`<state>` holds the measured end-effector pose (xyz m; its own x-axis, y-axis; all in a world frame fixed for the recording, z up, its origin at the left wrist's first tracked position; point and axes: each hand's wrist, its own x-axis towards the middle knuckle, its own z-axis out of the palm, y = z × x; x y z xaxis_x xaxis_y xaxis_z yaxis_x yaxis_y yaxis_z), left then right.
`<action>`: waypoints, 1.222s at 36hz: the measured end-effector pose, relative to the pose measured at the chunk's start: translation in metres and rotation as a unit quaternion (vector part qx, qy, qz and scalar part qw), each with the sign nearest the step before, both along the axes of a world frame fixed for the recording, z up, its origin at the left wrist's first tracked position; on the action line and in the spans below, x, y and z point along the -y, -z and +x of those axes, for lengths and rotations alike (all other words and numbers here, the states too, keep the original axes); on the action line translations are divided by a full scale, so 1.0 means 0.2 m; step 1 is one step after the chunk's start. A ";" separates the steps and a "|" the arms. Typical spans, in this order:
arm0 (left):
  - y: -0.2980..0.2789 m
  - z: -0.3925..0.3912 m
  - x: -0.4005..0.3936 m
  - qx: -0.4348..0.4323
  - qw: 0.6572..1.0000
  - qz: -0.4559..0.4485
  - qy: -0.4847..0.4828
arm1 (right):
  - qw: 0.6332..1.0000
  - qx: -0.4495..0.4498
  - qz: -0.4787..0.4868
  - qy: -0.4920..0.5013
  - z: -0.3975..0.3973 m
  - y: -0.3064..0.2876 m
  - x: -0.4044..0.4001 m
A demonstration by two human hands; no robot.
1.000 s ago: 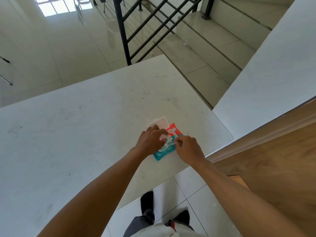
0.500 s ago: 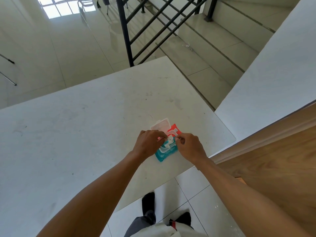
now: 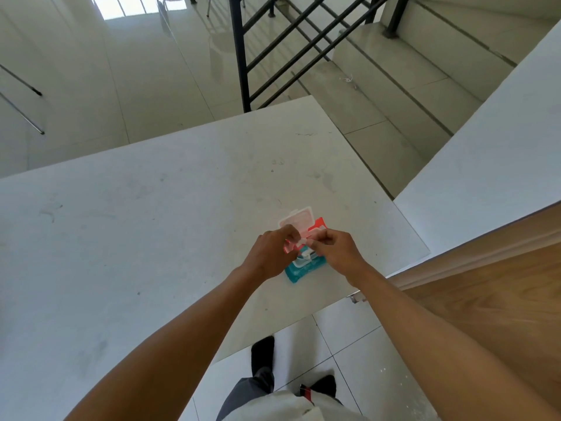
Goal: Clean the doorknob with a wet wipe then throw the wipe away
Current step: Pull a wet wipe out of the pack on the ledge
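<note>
A big white table (image 3: 151, 238) fills most of the view, with gray steps (image 3: 394, 86) and a black railing (image 3: 273, 41) behind it. A wooden door (image 3: 501, 299) is at the right. A red and blue wet wipe pack (image 3: 305, 268) lies near the table's right corner, its lid (image 3: 299, 218) flipped open. The left hand (image 3: 270, 256) and right hand (image 3: 340, 253) are over the pack. Both sets of fingers pinch a white wet wipe (image 3: 304, 242) just above the opening.

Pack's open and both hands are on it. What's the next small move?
Probably draw the wipe up and out with the right hand while the left hand steadies the pack: the lid is flipped open and a wipe pokes from the opening.
</note>
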<state>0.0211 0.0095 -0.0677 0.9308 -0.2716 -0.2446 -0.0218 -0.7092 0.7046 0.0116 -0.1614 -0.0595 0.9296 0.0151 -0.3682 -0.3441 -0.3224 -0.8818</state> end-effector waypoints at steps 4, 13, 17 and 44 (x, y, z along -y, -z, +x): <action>0.01 -0.01 0.00 -0.011 1.000 -0.007 -0.003 | 0.999 -0.029 0.013 0.039 0.00 -0.01 0.00; -0.01 -0.02 0.02 -0.005 1.000 -0.005 -0.008 | 0.993 -0.052 0.012 0.110 0.00 -0.01 0.00; -0.02 -0.03 0.02 -0.003 1.000 0.003 -0.015 | 0.984 -0.064 0.048 0.157 0.01 -0.02 0.01; 0.03 -0.14 0.06 0.169 0.955 0.217 0.113 | 0.978 -0.084 0.090 0.167 -0.01 -0.04 0.14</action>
